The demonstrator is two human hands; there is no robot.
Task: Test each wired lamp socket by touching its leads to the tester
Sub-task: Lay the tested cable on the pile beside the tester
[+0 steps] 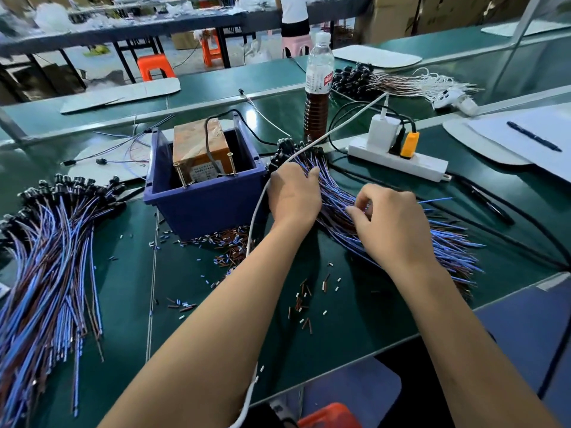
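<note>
The tester (pixel 200 149), an orange-brown transformer with two upright screws, sits inside a blue plastic bin (pixel 204 205). To its right lies a pile of wired lamp sockets (pixel 448 239) with black sockets and blue and brown leads. My left hand (pixel 293 193) rests on the socket end of this pile, fingers curled over the wires. My right hand (pixel 389 223) pinches some leads in the middle of the pile. A second large pile of wired sockets (pixel 52 242) lies on the left of the green table.
Cut bits of wire insulation (pixel 228 242) litter the table before the bin. A bottle (pixel 318 84) of brown liquid, a white power strip (pixel 398 159) with plugs, a pen (pixel 533 136) on paper and a third socket bundle (pixel 370 80) stand behind. A white cable (pixel 256 217) crosses my left arm.
</note>
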